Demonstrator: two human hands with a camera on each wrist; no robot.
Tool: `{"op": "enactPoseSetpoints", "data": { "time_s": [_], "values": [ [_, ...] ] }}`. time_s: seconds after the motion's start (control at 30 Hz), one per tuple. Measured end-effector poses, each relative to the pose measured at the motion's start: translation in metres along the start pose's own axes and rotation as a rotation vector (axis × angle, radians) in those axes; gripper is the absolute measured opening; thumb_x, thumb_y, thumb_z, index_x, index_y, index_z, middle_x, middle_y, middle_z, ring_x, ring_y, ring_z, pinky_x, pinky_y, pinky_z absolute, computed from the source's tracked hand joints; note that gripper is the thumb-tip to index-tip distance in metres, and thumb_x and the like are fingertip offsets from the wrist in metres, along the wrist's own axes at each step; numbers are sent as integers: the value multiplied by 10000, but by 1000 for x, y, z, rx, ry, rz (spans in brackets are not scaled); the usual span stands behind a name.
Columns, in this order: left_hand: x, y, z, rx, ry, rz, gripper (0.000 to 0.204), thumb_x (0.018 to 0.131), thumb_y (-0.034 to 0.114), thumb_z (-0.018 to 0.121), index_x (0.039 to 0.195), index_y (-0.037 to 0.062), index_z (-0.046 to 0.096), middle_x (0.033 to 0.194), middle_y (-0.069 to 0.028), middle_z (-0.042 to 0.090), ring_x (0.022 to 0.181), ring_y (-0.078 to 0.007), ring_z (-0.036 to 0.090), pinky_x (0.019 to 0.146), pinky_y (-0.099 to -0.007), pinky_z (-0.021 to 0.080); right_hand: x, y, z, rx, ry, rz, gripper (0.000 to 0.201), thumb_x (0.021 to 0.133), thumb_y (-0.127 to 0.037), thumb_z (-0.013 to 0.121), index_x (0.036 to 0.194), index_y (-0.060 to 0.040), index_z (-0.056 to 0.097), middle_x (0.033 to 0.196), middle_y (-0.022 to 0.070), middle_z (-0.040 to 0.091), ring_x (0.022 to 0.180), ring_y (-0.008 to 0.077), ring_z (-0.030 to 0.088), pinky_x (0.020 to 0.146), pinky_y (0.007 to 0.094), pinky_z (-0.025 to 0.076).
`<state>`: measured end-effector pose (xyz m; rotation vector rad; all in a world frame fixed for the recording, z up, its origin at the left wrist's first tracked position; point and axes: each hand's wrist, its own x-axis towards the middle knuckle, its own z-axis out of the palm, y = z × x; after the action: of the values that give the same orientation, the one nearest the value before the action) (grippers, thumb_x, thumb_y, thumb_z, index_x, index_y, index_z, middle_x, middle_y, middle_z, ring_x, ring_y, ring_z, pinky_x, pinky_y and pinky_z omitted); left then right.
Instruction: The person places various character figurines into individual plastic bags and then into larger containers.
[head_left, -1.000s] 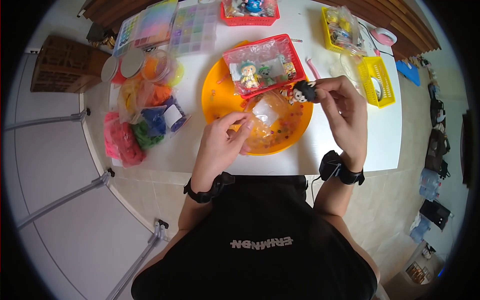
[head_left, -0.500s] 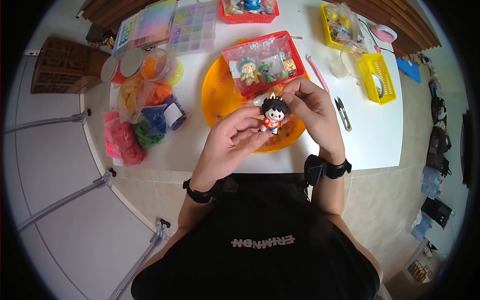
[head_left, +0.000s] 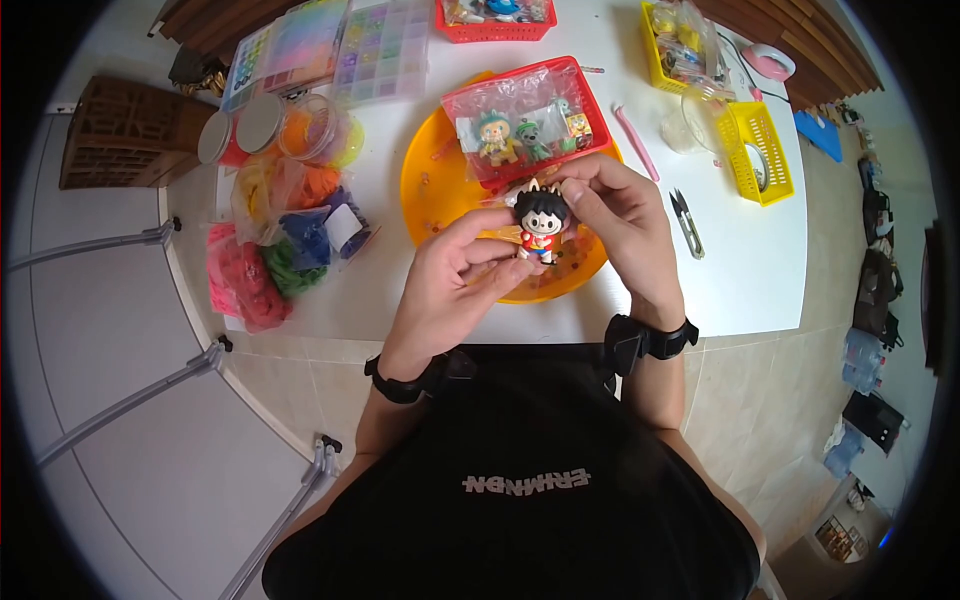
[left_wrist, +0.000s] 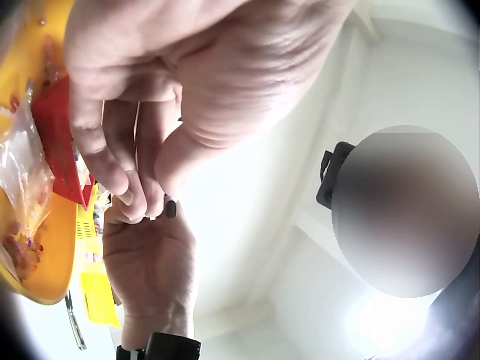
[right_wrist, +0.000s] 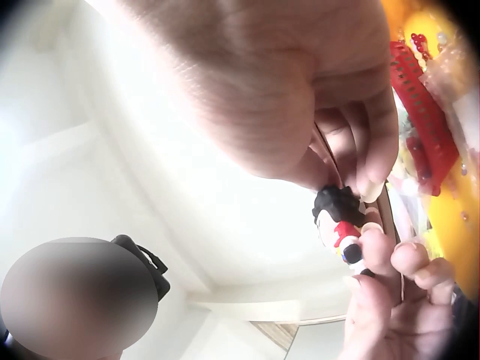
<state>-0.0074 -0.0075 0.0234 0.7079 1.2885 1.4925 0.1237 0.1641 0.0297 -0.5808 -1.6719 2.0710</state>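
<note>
A small figurine (head_left: 541, 230) with black hair, a red top and blue shorts is held upright between both hands, facing the head camera. My left hand (head_left: 440, 290) pinches it low down, thumb and fingers around its legs. At the side of its head, my right hand (head_left: 632, 225) pinches with thumb and fingertips. The right wrist view shows the figurine (right_wrist: 341, 225) from the side, with left fingers (right_wrist: 375, 251) at its lower body. Below the hands lies a round orange tray (head_left: 420, 190) with small beads. The hands mostly hide the figurine in the left wrist view.
A red basket (head_left: 598, 125) with bagged figurines sits on the tray's far side. To the right lie snips (head_left: 687, 224), a pink tool (head_left: 637, 143) and a yellow basket (head_left: 775, 165). Colourful bags (head_left: 245, 285), jars (head_left: 262, 122) and a bead box (head_left: 382, 55) stand at the left.
My right hand has brought the figurine leftward from the tray's right side to my left hand, which now grips it too. Since half a second ago, the figurine has shifted slightly left.
</note>
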Motion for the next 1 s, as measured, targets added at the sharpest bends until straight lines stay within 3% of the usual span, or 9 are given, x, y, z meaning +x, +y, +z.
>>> {"op": "enactPoseSetpoints", "data": {
  "time_s": [0.27,0.43,0.57,0.73,0.93,1.0],
  "values": [
    [0,-5,-2,48,106,44,398,983,8,661,1345,-49,504,1122,-133,743,1095,-159,685,963,-272,524,-6,-2,-9,12,-12,-3,160,1035,-81,602,1120,29,683,976,41,724,827,77,643,767,228,512],
    [-2,4,7,138,-3,28,561,961,-23,669,1464,-26,420,1105,-158,754,1089,-160,697,973,-282,521,-7,-3,-5,-80,-10,-26,214,1038,-74,569,1178,7,710,992,42,726,844,90,635,780,252,518],
    [-4,2,16,47,10,36,675,966,-26,658,1552,-2,325,1134,-201,744,1081,-187,713,965,-298,528,-7,-1,-6,-120,-73,-25,287,1008,37,498,1234,29,676,1001,43,710,882,113,620,846,261,517],
    [-3,0,6,58,22,93,693,970,-21,656,1570,18,312,1113,-195,745,1081,-203,719,955,-294,532,-7,1,-12,-131,-104,-34,383,950,121,439,1253,38,659,1041,65,703,951,132,627,886,278,515],
    [-5,3,-1,104,-20,85,739,949,-41,671,1584,27,299,1087,-173,750,1066,-185,720,959,-297,531,-11,-8,-6,-190,-140,-23,398,959,92,488,1323,26,634,1125,85,689,996,148,626,908,304,510],
    [-5,5,0,100,-32,96,763,935,-55,677,1589,28,292,1069,-160,753,1052,-169,717,955,-293,528,-11,-7,-9,-227,-213,-77,429,964,-20,599,1392,10,594,1194,78,678,981,147,601,889,296,496]
  ]
}}
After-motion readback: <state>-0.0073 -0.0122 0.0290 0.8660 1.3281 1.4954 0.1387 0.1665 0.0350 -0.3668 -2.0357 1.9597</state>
